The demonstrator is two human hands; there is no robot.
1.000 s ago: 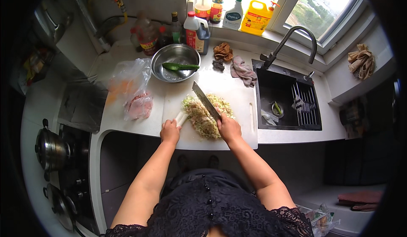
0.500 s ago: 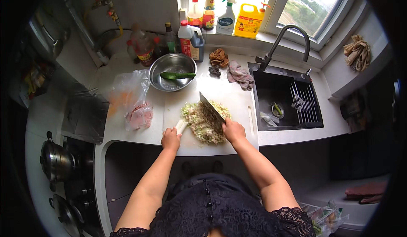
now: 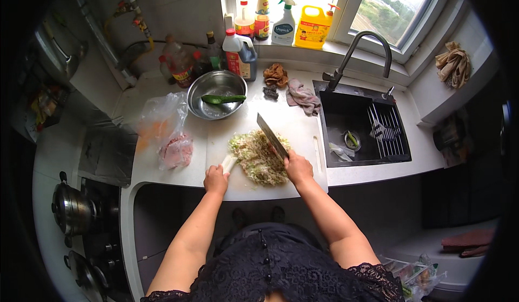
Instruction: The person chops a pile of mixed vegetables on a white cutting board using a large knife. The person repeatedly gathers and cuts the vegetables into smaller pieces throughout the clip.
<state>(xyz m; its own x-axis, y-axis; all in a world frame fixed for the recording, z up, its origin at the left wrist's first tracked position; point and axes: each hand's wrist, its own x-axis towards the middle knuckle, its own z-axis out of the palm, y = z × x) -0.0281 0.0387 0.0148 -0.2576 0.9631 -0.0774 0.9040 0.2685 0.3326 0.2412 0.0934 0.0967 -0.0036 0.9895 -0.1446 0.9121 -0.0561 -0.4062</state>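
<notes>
My right hand (image 3: pixel 299 167) is closed round the handle of a cleaver (image 3: pixel 272 137), whose blade slants up and to the left over a pile of finely chopped pale green and whitish food (image 3: pixel 255 153). The pile lies on a white cutting board (image 3: pixel 215 134). At the board's near left, my left hand (image 3: pixel 216 178) is closed on a short, white, stick-like piece (image 3: pixel 229 163) beside the pile; its exact kind does not show. Beyond the board stands a steel bowl (image 3: pixel 198 107) with a green cucumber-like vegetable (image 3: pixel 223 99) in it.
Left of the board lie a clear plastic bag (image 3: pixel 162 115) and pinkish raw meat (image 3: pixel 177 152) in plastic. Bottles, a brown clump (image 3: pixel 276 75) and a cloth (image 3: pixel 304 96) stand or lie behind. A black sink (image 3: pixel 338 121) is at right, a pot (image 3: pixel 70 207) at far left.
The cleaver blade has lifted a little and swung slightly to the right over the pile. My left hand keeps its hold on the white piece. The view has shifted slightly.
</notes>
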